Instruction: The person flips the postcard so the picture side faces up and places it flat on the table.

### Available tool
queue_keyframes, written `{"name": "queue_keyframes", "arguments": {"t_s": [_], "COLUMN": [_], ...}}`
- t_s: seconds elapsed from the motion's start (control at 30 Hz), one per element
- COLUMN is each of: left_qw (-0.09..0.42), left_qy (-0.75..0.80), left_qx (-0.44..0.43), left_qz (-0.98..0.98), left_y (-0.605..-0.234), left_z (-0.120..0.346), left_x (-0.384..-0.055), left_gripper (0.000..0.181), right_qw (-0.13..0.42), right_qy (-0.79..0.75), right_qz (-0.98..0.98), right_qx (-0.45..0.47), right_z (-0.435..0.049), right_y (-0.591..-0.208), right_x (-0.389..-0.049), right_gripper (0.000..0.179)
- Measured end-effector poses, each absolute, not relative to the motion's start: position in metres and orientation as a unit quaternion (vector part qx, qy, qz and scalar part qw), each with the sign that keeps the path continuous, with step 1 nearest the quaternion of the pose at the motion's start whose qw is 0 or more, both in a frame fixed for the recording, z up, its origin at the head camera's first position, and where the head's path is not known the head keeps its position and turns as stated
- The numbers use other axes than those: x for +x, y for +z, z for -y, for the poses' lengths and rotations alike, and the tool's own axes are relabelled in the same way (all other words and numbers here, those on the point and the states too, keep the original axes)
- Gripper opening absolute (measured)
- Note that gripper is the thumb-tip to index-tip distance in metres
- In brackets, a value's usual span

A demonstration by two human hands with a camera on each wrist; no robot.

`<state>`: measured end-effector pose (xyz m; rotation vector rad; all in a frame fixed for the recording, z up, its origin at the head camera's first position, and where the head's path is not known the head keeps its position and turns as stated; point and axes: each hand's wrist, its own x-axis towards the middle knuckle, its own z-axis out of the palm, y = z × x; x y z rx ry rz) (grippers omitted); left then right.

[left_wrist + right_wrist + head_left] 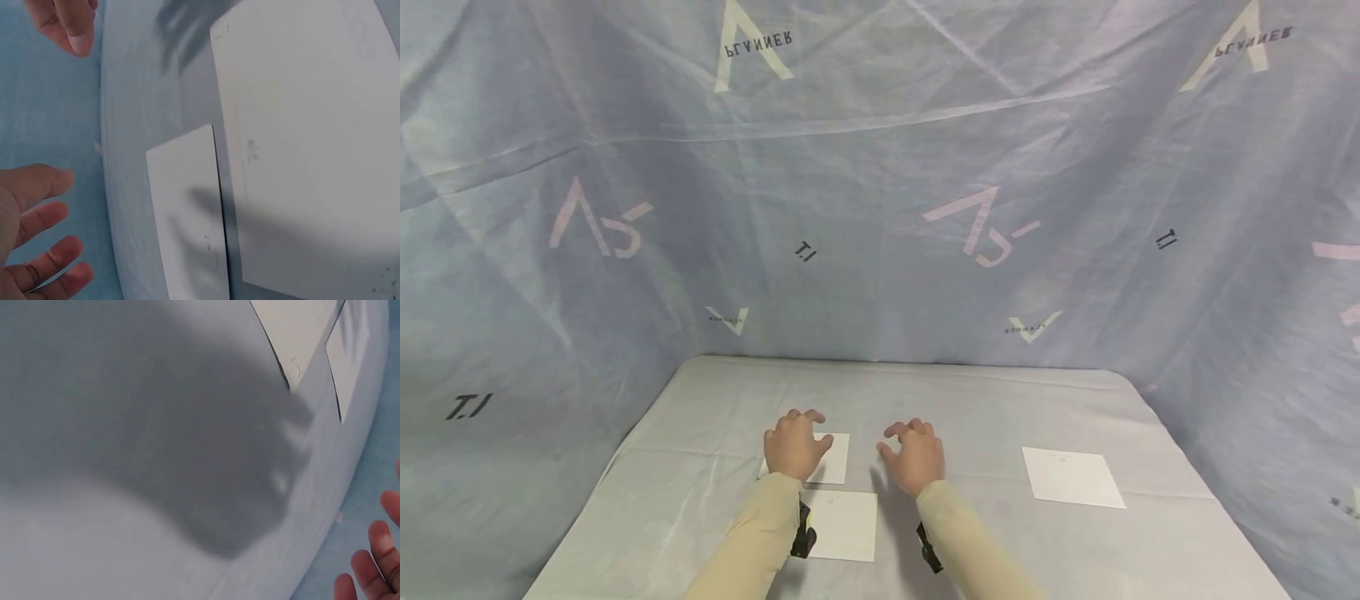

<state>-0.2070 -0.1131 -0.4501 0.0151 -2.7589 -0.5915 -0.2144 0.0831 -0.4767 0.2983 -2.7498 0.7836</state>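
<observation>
Both hands hover over a cloth-covered table with nothing in them. My left hand (795,446), fingers loosely bent, overlaps the far-left white card (831,460) in the head view. Nearer to me lies a second white card (844,525), partly behind the left forearm. To the right of these cards is my right hand (916,457), its fingers relaxed. In the left wrist view the left fingers (47,250) are spread in the air, and both cards show with faint marks on them. The right fingers (375,562) appear at the lower right of the right wrist view.
A third white card (1072,477) lies on the right side of the table (970,400). Behind and around the table hangs a blue-grey printed cloth (880,167). Dark straps with small devices (802,532) sit on the wrists, over beige sleeves (741,542).
</observation>
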Motion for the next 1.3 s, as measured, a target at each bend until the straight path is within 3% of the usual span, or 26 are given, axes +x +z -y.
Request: {"name": "queue_keyframes", "arguments": {"t_s": [1.3], "left_qw": [0.138], "left_qy": [-0.231], "left_qx": [-0.040], "left_qz": [0.962], "left_y": [-0.450], "left_z": [0.068], "left_x": [-0.212], "left_gripper": [0.035], "right_qw": [0.119], "right_qy": [0.313], "right_qz": [0.940], "right_qx": [0.063], "right_z": [-0.146], "right_y": [-0.469], "right_x": [-0.211], "right_gripper": [0.023]}}
